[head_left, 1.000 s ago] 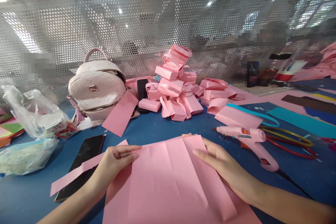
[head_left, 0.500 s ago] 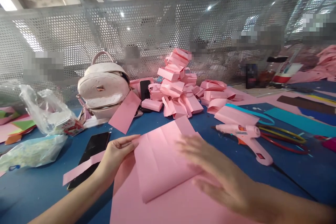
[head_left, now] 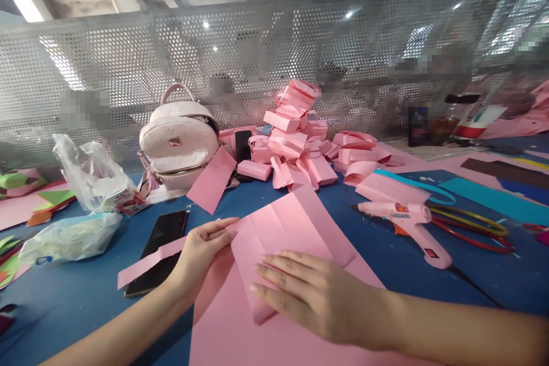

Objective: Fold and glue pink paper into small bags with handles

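A creased, folded sheet of pink paper [head_left: 300, 211] lies on a larger flat pink sheet [head_left: 223, 326] in front of me. My left hand [head_left: 210, 246] pinches the folded paper's left edge between thumb and fingers. My right hand [head_left: 309, 291] rests flat on the folded paper near its lower side, fingers stretched out to the left. Beside my left wrist, a narrow pink paper strip [head_left: 150, 263] lies across a black phone [head_left: 165, 234].
A pink glue gun [head_left: 403, 214] lies on the right, its cord trailing forward. Behind stand a pile of folded pink paper boxes [head_left: 287, 143] and a pale backpack [head_left: 180, 143]. Clear plastic bags [head_left: 72, 237] sit at left. Blue paper strips [head_left: 493, 197] lie at the far right.
My right hand has let go of the paper's upper right edge and moved down and left onto it. The paper has turned, and its lower part now shows a fold. My left hand keeps its pinch.
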### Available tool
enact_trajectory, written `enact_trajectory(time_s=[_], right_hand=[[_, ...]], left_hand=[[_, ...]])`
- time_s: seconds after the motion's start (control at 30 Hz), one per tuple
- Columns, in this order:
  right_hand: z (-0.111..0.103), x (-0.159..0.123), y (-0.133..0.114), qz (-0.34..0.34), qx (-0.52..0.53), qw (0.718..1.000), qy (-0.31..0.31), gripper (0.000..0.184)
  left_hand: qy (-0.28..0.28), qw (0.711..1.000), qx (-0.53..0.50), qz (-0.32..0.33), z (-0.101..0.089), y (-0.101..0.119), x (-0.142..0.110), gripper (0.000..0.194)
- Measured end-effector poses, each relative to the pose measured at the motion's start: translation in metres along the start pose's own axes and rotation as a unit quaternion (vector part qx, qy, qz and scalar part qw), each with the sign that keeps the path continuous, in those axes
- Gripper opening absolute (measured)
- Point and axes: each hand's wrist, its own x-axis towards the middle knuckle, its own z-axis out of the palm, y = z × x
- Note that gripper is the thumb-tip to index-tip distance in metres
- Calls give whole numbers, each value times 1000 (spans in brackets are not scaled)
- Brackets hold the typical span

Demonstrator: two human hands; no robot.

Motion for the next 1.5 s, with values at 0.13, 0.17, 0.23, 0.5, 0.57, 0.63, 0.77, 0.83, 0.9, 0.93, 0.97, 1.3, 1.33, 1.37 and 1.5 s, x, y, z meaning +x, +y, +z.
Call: enact_trajectory(time_s=[0.13,0.17,0.23,0.5,0.57,0.63,0.77,0.83,0.9,0.93,0.97,1.3,1.33,1.37,1.5], right_hand=[[3,0,5,-1,-36,998,49,39],[3,-1,7,3,-38,998,57,39],[4,-1,9,12,-46,997,65,39],[5,-8,20,51,-17,994,97,38],[2,-10,26,72,30,988,130,37],[-2,-12,32,91,85,980,158,38],[-12,-11,33,180,203,941,204,37],[-19,-9,29,271,267,900,211,29],[-26,-6,24,362,332,847,202,22],[-30,-5,22,398,362,819,198,23],[-33,-5,19,426,388,794,194,27],[-36,-5,8,465,468,736,152,30],[-35,-6,8,468,461,740,145,30],[-34,-7,7,470,454,744,140,30],[-32,-9,6,459,428,766,143,31]], left_hand=[[-1,1000,-10,2,-1,-1,0,54],[-1,1000,-13,1,-1,-1,0,54],[0,1000,-17,1,0,-2,-1,54],[-21,1000,-22,-5,5,-3,-8,47],[-17,1000,-2,14,7,0,-10,45],[-7,997,39,59,7,4,-11,40],[-4,972,135,194,6,16,-15,21],[-11,946,185,265,4,22,-18,10],[-10,920,216,326,4,27,-22,3],[-10,912,220,347,5,29,-25,2],[-11,908,218,358,6,31,-27,3],[6,921,214,325,12,41,-46,9],[20,918,220,329,11,41,-47,11],[35,913,230,335,11,42,-48,13],[57,890,268,364,11,45,-51,16]])
